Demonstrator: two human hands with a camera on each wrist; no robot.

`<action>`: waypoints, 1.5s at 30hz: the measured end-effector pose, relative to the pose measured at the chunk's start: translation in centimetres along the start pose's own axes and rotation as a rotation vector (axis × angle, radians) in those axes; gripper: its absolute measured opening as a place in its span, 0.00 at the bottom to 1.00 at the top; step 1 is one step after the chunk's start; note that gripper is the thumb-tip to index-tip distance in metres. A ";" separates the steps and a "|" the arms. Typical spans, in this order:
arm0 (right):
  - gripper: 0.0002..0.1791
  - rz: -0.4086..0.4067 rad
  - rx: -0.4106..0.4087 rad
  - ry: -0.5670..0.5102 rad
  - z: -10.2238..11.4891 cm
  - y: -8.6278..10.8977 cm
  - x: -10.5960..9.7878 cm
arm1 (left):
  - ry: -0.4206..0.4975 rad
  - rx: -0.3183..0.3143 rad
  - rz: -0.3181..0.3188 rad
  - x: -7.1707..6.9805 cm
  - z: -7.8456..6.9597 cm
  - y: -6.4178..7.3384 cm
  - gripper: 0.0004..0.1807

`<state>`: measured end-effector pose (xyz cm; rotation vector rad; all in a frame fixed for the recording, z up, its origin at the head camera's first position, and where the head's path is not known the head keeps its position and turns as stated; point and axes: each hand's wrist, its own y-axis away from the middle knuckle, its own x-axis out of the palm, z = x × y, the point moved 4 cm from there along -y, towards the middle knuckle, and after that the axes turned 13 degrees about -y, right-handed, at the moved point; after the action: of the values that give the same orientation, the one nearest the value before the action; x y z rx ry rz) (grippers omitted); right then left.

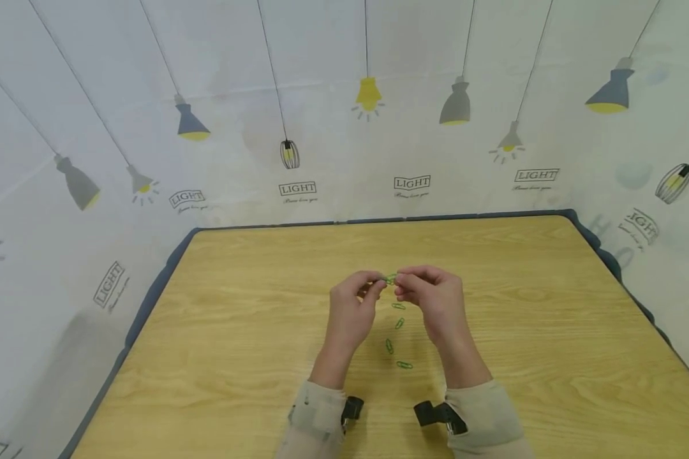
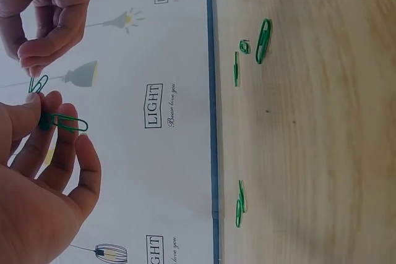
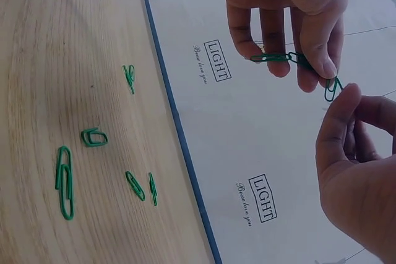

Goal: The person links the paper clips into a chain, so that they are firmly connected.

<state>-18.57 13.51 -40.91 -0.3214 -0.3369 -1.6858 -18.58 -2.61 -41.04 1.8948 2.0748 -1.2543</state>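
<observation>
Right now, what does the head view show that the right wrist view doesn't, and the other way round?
Only the head view shows the person's sleeves and the black gadgets at the wrists.

Only the right wrist view clearly shows linked paper clips stretching along the fingers of the left hand.

Both show the left hand and right hand, a paper clip between their fingertips, loose paper clips on the wooden table, and the wall printed with LIGHT.

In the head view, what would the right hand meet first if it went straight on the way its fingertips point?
Beyond the green looped-wire paper clip it pinches, the right hand would likely meet the left hand, just opposite, first; exact depth is hard to judge.
</observation>
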 end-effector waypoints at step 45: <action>0.12 0.126 -0.032 0.180 1.4 -0.9 0.5 | 0.384 -0.225 0.195 0.8 0.7 -0.4 0.12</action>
<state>-19.52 13.75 -39.49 -0.2083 -0.1530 -1.5839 -19.41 -2.31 -41.76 2.2969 2.0166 -0.6248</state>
